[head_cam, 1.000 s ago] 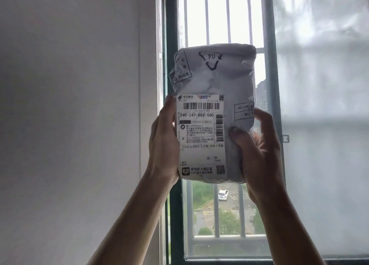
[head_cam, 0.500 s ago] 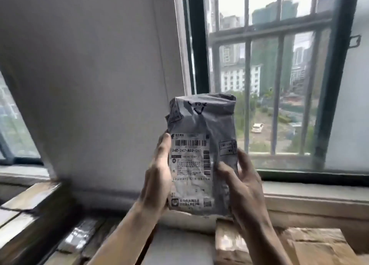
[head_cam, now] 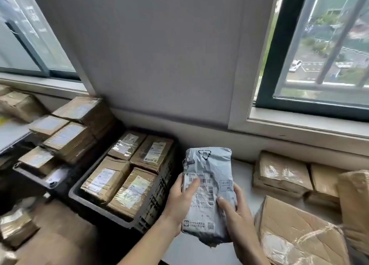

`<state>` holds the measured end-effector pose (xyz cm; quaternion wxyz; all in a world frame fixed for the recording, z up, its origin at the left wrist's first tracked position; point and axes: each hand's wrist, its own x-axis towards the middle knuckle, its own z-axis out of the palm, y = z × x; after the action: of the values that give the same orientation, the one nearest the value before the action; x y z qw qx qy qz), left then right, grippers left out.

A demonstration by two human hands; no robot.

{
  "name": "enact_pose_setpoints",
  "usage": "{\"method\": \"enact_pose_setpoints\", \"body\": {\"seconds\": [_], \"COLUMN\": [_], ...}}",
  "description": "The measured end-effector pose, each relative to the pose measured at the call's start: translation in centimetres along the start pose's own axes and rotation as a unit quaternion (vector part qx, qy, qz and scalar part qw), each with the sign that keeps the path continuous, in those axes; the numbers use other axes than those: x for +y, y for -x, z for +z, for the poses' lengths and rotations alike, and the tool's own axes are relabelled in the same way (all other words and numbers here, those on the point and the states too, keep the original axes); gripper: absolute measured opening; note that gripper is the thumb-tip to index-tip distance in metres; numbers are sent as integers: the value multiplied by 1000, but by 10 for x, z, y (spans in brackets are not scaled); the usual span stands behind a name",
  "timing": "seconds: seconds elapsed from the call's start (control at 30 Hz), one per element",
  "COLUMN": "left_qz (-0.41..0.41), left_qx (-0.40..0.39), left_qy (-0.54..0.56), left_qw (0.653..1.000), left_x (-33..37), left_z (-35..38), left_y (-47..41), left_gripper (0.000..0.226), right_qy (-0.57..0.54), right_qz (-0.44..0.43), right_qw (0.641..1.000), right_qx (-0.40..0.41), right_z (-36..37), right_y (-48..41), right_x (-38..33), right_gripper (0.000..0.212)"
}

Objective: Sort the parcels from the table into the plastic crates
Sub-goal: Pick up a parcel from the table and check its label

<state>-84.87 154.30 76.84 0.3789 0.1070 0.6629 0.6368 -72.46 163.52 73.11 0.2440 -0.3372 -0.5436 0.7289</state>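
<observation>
- While held upright over table (head_cam: 242,171), bag (head_cam: 211,165) is gripped by L hand (head_cam: 182,201) & R hand (head_cam: 237,215), fingers curled round both sides.
- Step judged: label check; next, crate (head_cam: 99,210) at left must be picked.

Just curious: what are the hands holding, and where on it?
A grey mailer bag: the left hand grips its left edge, the right hand its right edge.

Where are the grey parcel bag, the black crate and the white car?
grey parcel bag (head_cam: 211,165), head view, its crinkled upper half.
black crate (head_cam: 103,211), head view, its front rim.
white car (head_cam: 295,65), head view, its roof.
</observation>
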Motion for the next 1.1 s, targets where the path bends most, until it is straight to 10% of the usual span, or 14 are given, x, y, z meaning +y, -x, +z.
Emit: {"method": "enact_pose_setpoints", "body": {"seconds": [0.2, 0.37, 0.57, 1.1], "left_qz": [-21, -75, -112, -86], "left_qx": [9, 19, -46, -35], "left_qy": [-39, -66, -71, -144], "left_qw": [999, 995, 990, 985], "left_x": [1, 2, 20, -33], "left_z": [-103, -223, -326, -434], "left_y": [-75, -151, -189, -210], "left_gripper": [70, 103, 42, 62], "right_qy": [26, 74, 71, 161], "right_qz": [63, 129, 205, 264], "right_qw": [997, 989, 976, 950], "right_qx": [38, 20, 25, 37], "right_z": [90, 189, 296, 389], "right_y": [-47, -76, -98, -144], "right_x": [37, 77, 108, 152], "right_gripper": [78, 57, 39, 49]}}
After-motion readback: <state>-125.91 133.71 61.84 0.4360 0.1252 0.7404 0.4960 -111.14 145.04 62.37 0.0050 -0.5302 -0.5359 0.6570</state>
